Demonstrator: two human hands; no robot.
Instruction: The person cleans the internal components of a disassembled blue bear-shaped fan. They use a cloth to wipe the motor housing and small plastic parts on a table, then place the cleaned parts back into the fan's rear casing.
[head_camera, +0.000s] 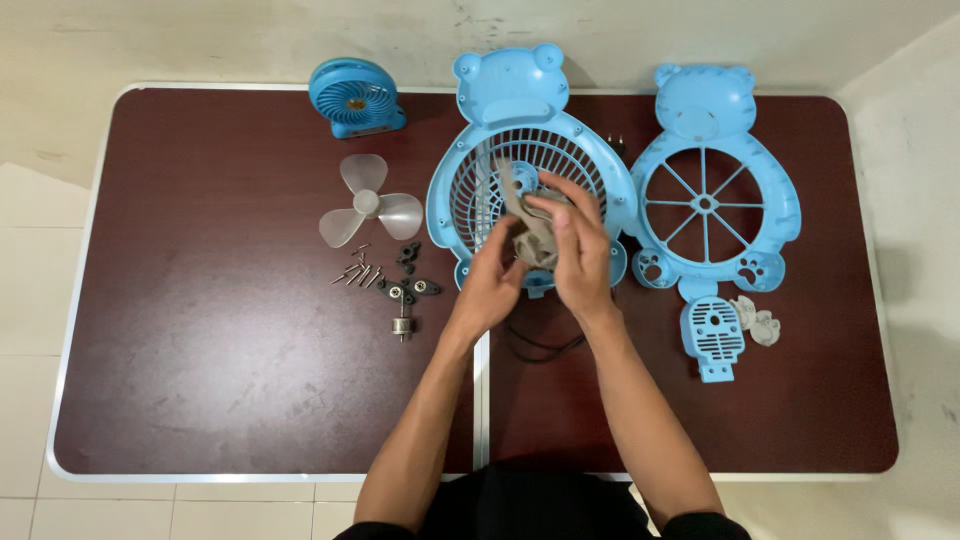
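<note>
A person stands at the near edge of a dark brown folding table (200, 380), both bare forearms reaching away over its middle seam. The left hand (492, 283) and the right hand (578, 250) meet over a grey motor part (530, 235), held just above the near rim of a blue bear-shaped fan housing (478, 200) that lies flat on the table. The left hand cups the part from the near-left side, its fingers curled around it; the right hand closes over it from the right, fingers bent and pinching its top. A thin grey arm of the part sticks up and away, leaning slightly left, over the housing's round grille. Both hands touch the part, so neither is nearer.

A black cord (535, 345) loops on the table just below the wrists (it seems to lead up toward the part, though the hands hide the join).

To the right lies a second blue bear-shaped cover (745, 170) with open spokes, holding nothing. Near it sit a small blue vented cap (714, 338) and two pale grey pieces (757, 320). To the left are a clear three-blade propeller (368, 205), a loose scatter of screws (357, 272), a few dark small fittings (412, 285), and, farther back, a little blue desk fan (355, 97).
</note>
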